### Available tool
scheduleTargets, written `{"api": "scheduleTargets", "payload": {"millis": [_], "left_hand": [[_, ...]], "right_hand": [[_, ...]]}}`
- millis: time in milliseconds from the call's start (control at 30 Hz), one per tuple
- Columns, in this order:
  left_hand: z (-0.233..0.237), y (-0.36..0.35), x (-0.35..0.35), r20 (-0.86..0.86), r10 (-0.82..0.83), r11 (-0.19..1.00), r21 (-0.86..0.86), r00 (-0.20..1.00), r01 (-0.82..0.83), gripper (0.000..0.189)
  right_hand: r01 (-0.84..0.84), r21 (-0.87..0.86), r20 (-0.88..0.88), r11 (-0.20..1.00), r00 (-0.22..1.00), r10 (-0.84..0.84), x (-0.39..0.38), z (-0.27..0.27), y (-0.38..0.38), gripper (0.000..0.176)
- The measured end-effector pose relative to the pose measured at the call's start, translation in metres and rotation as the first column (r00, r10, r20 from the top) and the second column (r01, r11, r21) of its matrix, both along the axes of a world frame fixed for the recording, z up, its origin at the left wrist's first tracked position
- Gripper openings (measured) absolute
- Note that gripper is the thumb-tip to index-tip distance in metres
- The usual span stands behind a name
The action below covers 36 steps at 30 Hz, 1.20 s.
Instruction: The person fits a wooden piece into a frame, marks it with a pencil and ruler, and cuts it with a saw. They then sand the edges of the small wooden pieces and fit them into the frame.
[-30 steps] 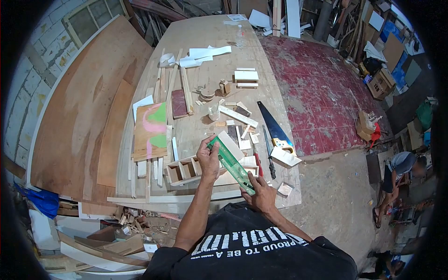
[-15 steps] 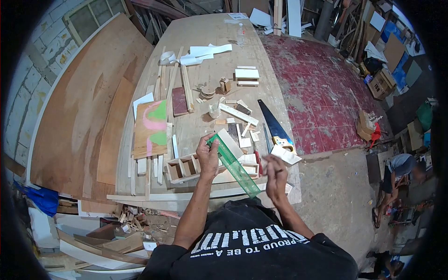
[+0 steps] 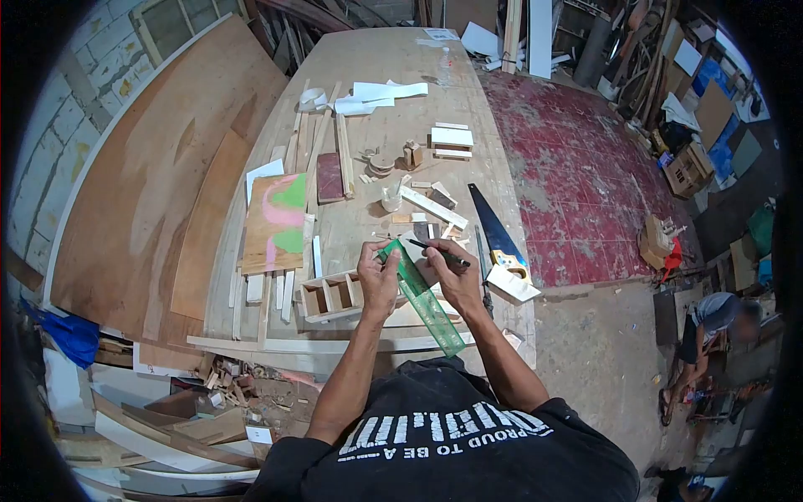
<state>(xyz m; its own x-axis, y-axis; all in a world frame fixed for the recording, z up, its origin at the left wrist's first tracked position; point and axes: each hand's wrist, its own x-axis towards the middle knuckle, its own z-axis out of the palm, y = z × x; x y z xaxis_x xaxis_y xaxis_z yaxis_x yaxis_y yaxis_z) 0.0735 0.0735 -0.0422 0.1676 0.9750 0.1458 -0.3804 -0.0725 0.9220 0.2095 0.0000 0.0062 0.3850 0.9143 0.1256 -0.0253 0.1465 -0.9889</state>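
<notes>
A handsaw point(image 3: 495, 229), a pink-and-green painted board point(image 3: 280, 219) and a clear bottle point(image 3: 445, 65) sit on the worktop point(image 3: 376, 58), with a large brown wooden sheet point(image 3: 159, 159) beside the block wall point(image 3: 46, 159) and, at right, a person point(image 3: 711, 320) bending over.

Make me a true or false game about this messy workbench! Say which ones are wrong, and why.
1. The left hand holds a green ruler. True.
2. The right hand is empty. False: it holds a dark pen-like tool.
3. The saw lies on the table. True.
4. The board painted green and pink lies to the right of the saw. False: it lies to the left of it, across the table.
5. The clear bottle is lying on its side. False: it stands upright at the far end of the table.
</notes>
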Motion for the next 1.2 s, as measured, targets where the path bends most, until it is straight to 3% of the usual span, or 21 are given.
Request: {"api": "scheduleTargets", "payload": {"millis": [267,533,767,1000,1200], "left_hand": [[-0.002,-0.002,-0.004,0.009,0.016,1.000,-0.016,1.000,-0.016,0.018],[0.000,-0.002,-0.007,0.062,0.009,1.000,-0.012,0.998,-0.008,0.019],[-0.002,-0.004,-0.006,0.060,-0.049,0.998,-0.025,0.997,0.050,0.018],[0.004,0.000,-0.013,0.102,-0.001,0.999,-0.054,0.995,0.006,0.019],[-0.006,0.000,-0.006,0.068,-0.048,0.998,-0.044,0.997,0.051,0.021]], "right_hand": [[0.013,0.089,0.224,0.996,0.974,-0.032,-0.004,-0.010,0.009,0.025],[-0.132,0.175,0.483,0.976,0.875,0.032,-0.002,0.013,-0.001,0.017],[-0.133,0.242,0.550,0.961,0.835,-0.022,0.000,0.012,0.004,0.017],[-0.201,0.113,0.622,0.973,0.778,0.089,0.006,0.013,-0.018,0.016],[-0.159,0.128,0.578,0.979,0.814,0.057,0.009,0.024,-0.004,0.016]]}}
